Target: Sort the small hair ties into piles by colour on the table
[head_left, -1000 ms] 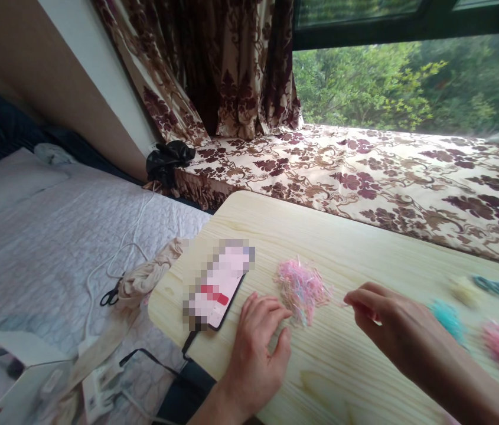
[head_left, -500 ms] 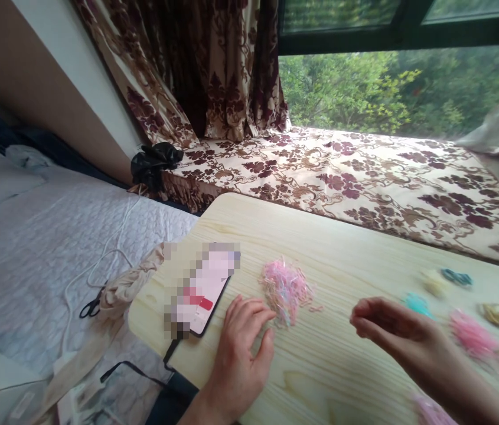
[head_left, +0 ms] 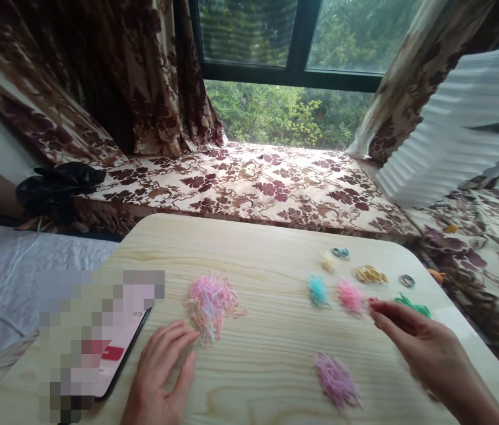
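My left hand lies flat on the pale wooden table, fingers spread, its fingertips touching the near edge of a mixed pile of pink, blue and yellow rubber bands. My right hand hovers at the right, fingers drawn together in a pinch right next to a small pink pile; what it holds is too small to see. Sorted piles lie around it: light blue, yellow-brown, green, purple-pink.
A phone with a lit screen lies at the table's left. Behind the table runs a floral window-seat cushion with a black bag at its left end. A white pleated object leans at the right. A bed is at the left.
The view has swung right. My right hand has travelled from the mixed pile over to the sorted piles at the right. My left hand has stayed beside the mixed pile.
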Available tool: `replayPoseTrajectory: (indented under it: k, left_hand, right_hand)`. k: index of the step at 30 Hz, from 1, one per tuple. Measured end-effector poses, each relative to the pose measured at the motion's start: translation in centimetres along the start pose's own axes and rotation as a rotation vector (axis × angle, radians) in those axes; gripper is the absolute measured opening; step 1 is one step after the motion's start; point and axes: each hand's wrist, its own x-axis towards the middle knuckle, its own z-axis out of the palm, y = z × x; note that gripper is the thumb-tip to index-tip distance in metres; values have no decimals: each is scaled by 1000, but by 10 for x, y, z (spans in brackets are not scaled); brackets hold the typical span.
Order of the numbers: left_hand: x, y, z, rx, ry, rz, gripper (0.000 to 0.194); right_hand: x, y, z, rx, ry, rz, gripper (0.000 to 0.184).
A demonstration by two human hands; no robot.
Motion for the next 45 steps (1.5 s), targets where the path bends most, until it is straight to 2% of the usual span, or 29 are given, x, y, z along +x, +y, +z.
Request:
replayPoseTrajectory:
  k: [4,12,18,21,26,33,37,40,45]
  left_hand:
    - [0,2,-2,7,-29,-43,22]
    - [4,10,-6,24,-85,-105,18]
    - [5,12,-7,17,-94,-118,18]
    - [5,12,-7,11,-102,-118,18]
    - [6,11,-8,-4,-104,-114,18]
    - [6,12,-7,-30,-97,-111,18]
    - [8,14,-6,-37,-85,-117,19]
    - [10,20,-7,-46,-64,-119,20]
    - [15,27,-8,-2,-58,-121,21]
  right_hand:
    - [-10,1,3,31,-53,23,25]
    - [-55,12,10,-30,-329,-70,20]
    - [-64,9,17,-105,-434,-73,25]
    - [-62,6,15,-145,-416,-61,29]
    - [-57,9,12,-191,-254,-74,35]
    - [-61,8,17,-203,-304,-92,36]
    - [-58,6,18,-217,-199,-185,33]
    - [-55,-2,35,-170,-194,-324,30]
    - [-59,-38,97,-107,-364,-581,28]
